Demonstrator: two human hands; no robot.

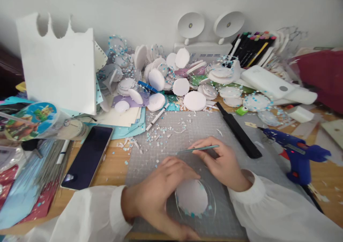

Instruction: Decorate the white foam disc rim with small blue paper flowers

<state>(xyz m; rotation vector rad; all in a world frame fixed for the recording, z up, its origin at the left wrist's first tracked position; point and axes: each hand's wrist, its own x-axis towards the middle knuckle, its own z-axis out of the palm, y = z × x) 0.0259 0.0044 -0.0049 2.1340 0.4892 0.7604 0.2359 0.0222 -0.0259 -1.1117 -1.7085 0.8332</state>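
Thin teal tweezers (199,148) are held between the thumb and fingers of my right hand (218,161), above the grey cutting mat (198,127). Their tips point left; whether anything is between them is too small to tell. My left hand (163,190) is spread around the left side of a round white disc (192,197), its fingers and thumb apart. Clear loops and small blue and teal bits surround the disc's edge. Loose star-like confetti (160,132) lies scattered over the upper left of the mat.
A blue glue gun (297,152) and a black bar-shaped tool (239,134) lie at the right. On the left are a dark phone (88,158) and a printed tub (34,120). White discs (194,100) are heaped along the back, near a white marker (157,117).
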